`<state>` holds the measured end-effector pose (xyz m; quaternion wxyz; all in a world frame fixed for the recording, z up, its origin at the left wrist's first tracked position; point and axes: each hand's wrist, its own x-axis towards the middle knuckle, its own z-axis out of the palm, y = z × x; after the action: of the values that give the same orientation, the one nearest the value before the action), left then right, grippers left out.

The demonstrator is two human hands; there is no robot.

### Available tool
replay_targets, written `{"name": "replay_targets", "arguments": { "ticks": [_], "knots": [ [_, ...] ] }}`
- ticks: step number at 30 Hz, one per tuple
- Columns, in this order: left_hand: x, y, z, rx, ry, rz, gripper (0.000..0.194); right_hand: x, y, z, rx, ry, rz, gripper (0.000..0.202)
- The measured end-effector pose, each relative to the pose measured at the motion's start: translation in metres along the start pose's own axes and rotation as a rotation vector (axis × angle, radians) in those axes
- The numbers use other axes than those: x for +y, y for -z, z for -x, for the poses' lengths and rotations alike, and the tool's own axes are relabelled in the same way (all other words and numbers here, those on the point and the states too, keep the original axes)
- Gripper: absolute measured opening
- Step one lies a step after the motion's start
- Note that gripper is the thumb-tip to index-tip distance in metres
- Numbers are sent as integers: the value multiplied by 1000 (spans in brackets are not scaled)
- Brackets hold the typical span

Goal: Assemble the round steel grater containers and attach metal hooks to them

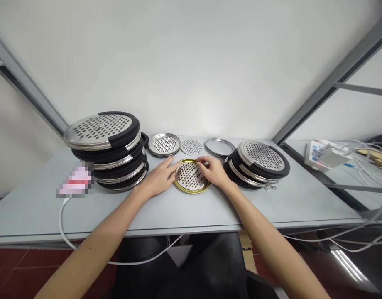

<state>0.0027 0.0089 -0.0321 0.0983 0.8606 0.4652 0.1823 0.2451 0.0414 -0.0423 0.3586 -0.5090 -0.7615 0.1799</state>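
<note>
In front of me a round perforated grater disc (191, 175) lies flat within a gold-coloured ring (192, 191) on the table. My left hand (160, 177) is at the ring's left side, fingers stretched out and their tips touching the rim. Curled over the upper right edge is my right hand (214, 171), its thumb and fingers gripping the grater disc and the rim. Behind them lie a silver-rimmed grater disc (164, 144) on a small stack, a loose perforated disc (192, 147) and a silver ring (220, 147).
A tall stack of black-and-silver round graters (105, 128) stands at left, a shorter stack (261, 160) at right. A blurred pink object (75, 180) with a white cable lies at far left. Beyond the right frame post are a power strip (317, 155) and tangled cables.
</note>
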Motion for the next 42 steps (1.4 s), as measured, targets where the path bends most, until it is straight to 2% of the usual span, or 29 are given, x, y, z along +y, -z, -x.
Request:
{"name": "replay_targets", "arguments": {
  "ticks": [3, 6, 8, 14, 21, 32, 42],
  "knots": [
    [0, 0, -2, 98, -48, 39, 53, 0, -1, 1, -27, 13, -27, 18],
    [2, 1, -4, 142, -101, 90, 44, 0, 0, 1, -55, 44, -15, 18],
    [4, 1, -4, 136, -111, 107, 40, 0, 0, 1, -56, 51, -2, 19],
    [6, -4, -1, 54, -131, 102, 58, 3, 3, -1, 17, 80, 54, 23],
    [6, -4, -1, 31, -116, 98, 54, 13, 0, -1, 87, 17, 136, 32],
    [6, -5, -2, 38, -128, 92, 51, 9, -1, -1, -32, 64, 105, 25],
    [10, -4, -2, 110, -139, 180, 53, 9, -1, -2, -27, 63, 104, 25]
  ]
}}
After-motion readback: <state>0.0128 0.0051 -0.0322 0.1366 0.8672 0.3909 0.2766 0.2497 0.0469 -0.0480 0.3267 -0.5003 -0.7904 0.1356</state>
